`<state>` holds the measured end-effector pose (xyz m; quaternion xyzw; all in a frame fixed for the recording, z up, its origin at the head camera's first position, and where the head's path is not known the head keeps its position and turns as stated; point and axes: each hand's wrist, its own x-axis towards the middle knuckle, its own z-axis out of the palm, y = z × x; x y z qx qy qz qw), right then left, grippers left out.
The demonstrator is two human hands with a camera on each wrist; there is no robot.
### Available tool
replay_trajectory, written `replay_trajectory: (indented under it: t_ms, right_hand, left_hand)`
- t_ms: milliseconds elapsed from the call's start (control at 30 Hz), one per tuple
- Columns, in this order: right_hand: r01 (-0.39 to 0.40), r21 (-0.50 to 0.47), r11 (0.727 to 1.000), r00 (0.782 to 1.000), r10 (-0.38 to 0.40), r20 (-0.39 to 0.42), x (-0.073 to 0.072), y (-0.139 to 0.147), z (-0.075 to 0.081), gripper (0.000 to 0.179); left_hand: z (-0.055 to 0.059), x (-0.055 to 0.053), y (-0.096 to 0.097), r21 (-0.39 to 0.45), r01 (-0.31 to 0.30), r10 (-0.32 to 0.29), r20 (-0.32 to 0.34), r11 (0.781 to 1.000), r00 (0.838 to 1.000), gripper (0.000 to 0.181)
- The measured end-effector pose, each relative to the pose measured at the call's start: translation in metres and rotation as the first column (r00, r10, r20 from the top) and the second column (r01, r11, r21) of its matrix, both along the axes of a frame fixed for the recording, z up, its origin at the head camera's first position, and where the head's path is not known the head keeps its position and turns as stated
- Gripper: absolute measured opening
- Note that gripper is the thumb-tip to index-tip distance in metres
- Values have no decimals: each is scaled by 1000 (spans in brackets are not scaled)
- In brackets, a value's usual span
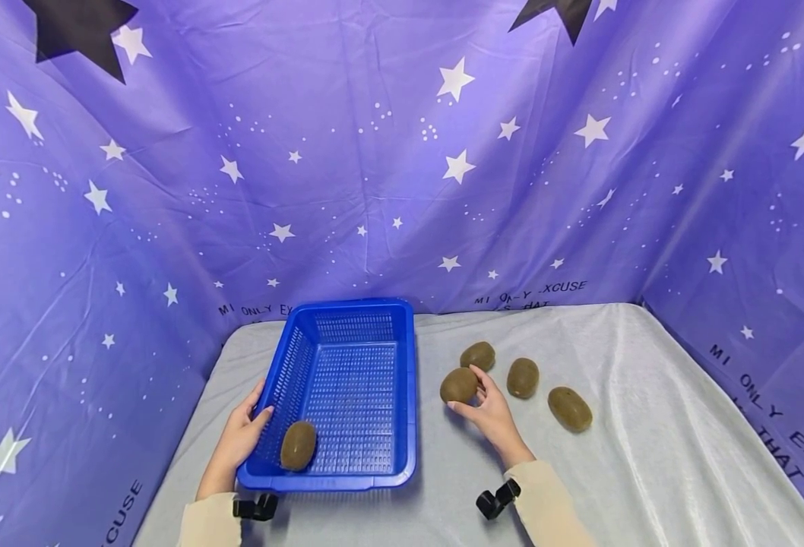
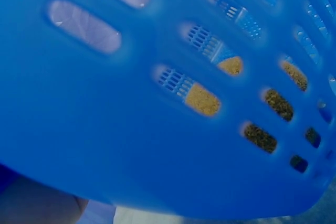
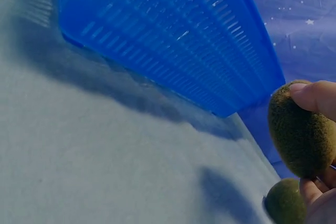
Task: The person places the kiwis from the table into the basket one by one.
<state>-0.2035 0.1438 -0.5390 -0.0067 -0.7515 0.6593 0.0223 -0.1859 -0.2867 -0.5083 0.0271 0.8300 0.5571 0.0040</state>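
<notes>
Angled inward, the right hand [image 1: 492,416] is pinching a fuzzy brown oval kiwifruit [image 1: 457,386] between thumb and fingers, right of a blue perforated plastic basket [image 1: 410,395]. The left hand [image 1: 239,434] is gripping the basket's left rim.

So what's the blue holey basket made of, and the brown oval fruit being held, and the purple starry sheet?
The blue rectangular basket looks like smooth, shiny plastic: moulded rim, glossy highlights. The held brown oval fruit looks matte and fuzzy, like kiwi skin, though it could be fake. The purple starry sheet seems thin cloth, softly shiny: it wrinkles and folds.
</notes>
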Motion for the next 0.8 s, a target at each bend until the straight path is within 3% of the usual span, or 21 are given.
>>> replay_trajectory:
  t_ms: [800]
  right_hand:
    - [-46, 33, 998, 995, 49, -91, -3, -14, 33, 85]
  left_hand:
    - [2, 0, 2, 10, 6, -6, -5, 1000, 1000, 57]
